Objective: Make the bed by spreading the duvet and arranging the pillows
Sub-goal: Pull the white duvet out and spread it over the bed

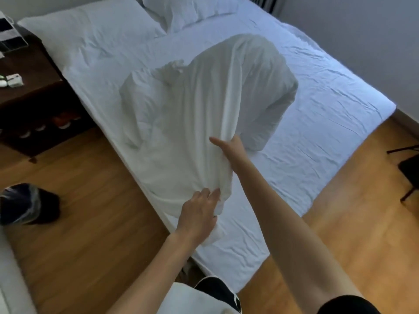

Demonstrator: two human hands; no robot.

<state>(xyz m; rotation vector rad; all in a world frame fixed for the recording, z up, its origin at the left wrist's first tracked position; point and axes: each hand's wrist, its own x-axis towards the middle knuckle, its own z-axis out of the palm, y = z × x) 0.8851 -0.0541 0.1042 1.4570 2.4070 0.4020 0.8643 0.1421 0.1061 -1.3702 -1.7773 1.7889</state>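
A white duvet [199,105] lies bunched in a heap on the middle of the bed [317,123], one end drawn toward the near corner. My right hand [231,152] grips a fold of the duvet, fingers hidden in the cloth and thumb out. My left hand [199,211] holds the duvet's lower edge near the mattress corner, its fingertips tucked into the fabric. Two white pillows sit at the head of the bed: one flat pillow [90,30] at the left, another pillow [188,10] at the top centre.
A dark wooden nightstand [29,87] with small items stands left of the bed. A dark bag [27,203] lies on the wooden floor [90,234]. A black chair leg [408,173] shows at the right. A grey wall [362,41] runs along the bed's far side.
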